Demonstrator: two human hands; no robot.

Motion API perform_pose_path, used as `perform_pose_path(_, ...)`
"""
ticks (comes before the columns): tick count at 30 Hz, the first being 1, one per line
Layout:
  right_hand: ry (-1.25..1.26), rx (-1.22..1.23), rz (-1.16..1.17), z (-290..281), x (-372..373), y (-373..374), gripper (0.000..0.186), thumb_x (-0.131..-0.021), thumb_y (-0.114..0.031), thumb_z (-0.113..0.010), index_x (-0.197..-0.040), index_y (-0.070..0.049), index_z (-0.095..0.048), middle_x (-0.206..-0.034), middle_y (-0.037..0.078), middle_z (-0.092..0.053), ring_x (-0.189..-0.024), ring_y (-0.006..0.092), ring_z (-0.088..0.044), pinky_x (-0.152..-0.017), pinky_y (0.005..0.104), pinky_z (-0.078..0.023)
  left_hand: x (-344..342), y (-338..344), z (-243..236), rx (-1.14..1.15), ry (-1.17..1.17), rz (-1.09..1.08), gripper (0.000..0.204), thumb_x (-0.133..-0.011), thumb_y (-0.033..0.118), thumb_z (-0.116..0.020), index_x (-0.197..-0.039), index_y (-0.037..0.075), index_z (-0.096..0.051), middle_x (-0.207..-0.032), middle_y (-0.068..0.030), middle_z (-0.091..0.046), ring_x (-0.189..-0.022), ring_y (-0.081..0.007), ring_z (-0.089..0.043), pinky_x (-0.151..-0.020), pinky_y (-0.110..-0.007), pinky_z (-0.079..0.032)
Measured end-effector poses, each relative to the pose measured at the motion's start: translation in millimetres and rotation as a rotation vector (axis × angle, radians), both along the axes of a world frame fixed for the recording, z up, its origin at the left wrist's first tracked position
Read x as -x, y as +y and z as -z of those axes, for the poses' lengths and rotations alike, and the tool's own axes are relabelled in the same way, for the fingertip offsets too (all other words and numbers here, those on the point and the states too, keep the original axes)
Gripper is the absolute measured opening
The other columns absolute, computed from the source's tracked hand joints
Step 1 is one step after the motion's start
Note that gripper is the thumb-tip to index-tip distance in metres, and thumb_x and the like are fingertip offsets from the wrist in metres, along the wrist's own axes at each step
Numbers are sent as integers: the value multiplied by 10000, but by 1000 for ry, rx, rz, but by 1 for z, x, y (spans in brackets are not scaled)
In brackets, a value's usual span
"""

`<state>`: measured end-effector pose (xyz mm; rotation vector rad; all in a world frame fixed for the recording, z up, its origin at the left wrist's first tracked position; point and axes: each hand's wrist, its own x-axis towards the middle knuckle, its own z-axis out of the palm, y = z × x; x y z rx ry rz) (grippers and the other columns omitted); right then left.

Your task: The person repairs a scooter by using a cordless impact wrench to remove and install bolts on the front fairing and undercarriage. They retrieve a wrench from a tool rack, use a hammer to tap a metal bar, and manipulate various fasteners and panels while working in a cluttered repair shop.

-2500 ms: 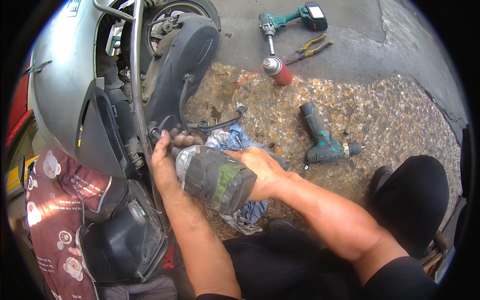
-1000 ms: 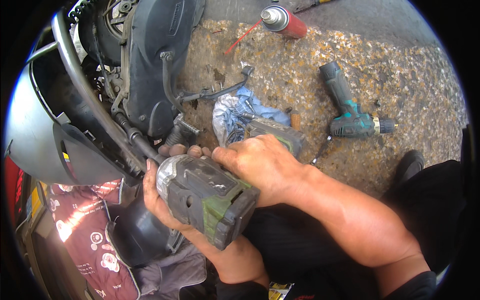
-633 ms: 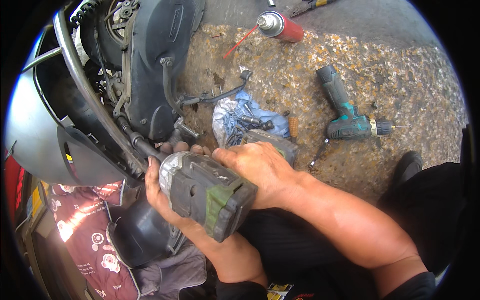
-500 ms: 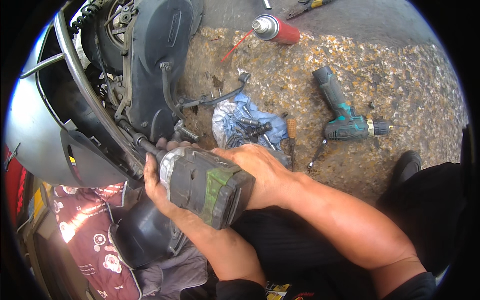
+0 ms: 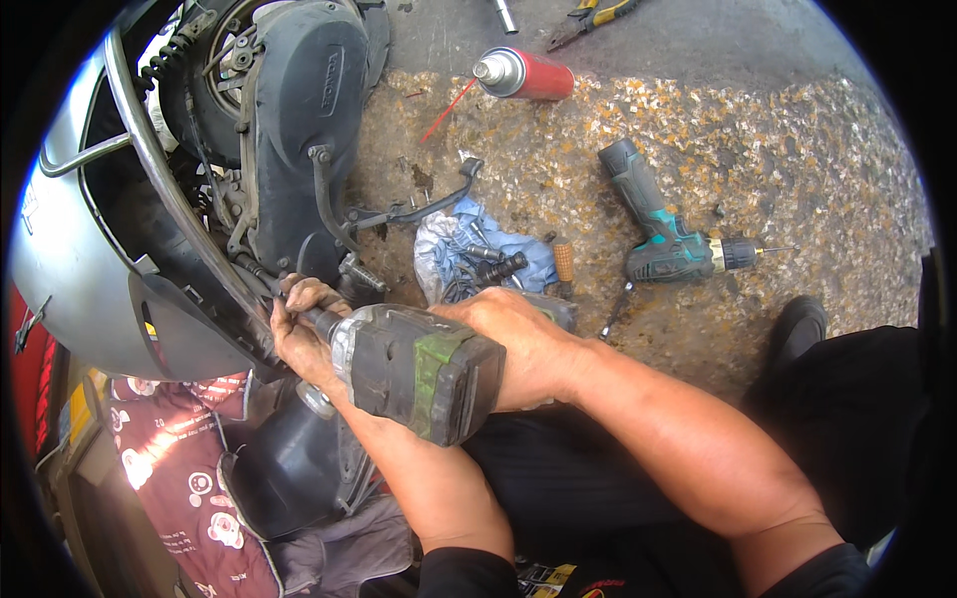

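Observation:
A dark cordless impact wrench (image 5: 394, 364) with green tape round its rear lies across the middle, its nose toward the scooter's frame at the left. My right hand (image 5: 513, 334) is wrapped round its handle; the fingers are hidden behind the tool body. Ahead of the tool's nose, my left hand (image 5: 304, 324) has closed its fingers round the dark extension shaft (image 5: 321, 317). Beyond that hand, the far end of the shaft reaches in by the scooter's chrome rail (image 5: 179, 209) and lower frame. What it meets there is hidden.
A scooter engine cover (image 5: 309, 130) fills the upper left. On the ground lie a blue rag with sockets (image 5: 478, 259), a teal drill (image 5: 678, 249), a red spray can (image 5: 528, 75) and pliers (image 5: 588, 22). A patterned maroon cloth (image 5: 189, 478) hangs at the lower left.
My left hand has shifted forward off the wrench's nose and now curls its fingers round the shaft. The wrench has barely moved. The ground items sit slightly further left in view.

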<state>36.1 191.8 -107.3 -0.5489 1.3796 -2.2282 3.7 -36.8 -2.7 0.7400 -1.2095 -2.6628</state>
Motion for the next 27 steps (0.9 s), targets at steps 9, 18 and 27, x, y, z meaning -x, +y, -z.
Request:
perform_pose_path(9, 155, -92, 315, 29, 0, 2, 350, -643, -199, -753, -949, -56, -661, -883, 171, -681, -912, 369, -647, -825, 429, -512, 3, -4, 9, -43, 72, -141, 218, -910, 126, -476, -978, -82, -484, -843, -119, -501, -705, -178, -484, -601, -290, -435)
perform_pose_path(18, -233, -1085, -272, 54, -25, 25, 421, -724, -201, -672, -1082, 17, -636, -1021, 253, -672, -1030, 372, -639, -902, 426, -500, 3, 26, 29, 298, 19, -376, 184, -1015, 227, -454, -985, 51, -496, -872, -99, -567, -615, -134, -486, -479, -244, -404)
perform_pose_path(27, -207, -1456, -433, 93, -94, 22, 712, -752, -229, -745, -1332, 4, -405, -1278, 272, -519, -1214, 414, -508, -996, 454, -456, -12, 64, 56, 322, -285, -327, 84, -975, 124, -524, -1008, 50, -545, -766, -54, -561, -526, -96, -469, -418, -235, -375)
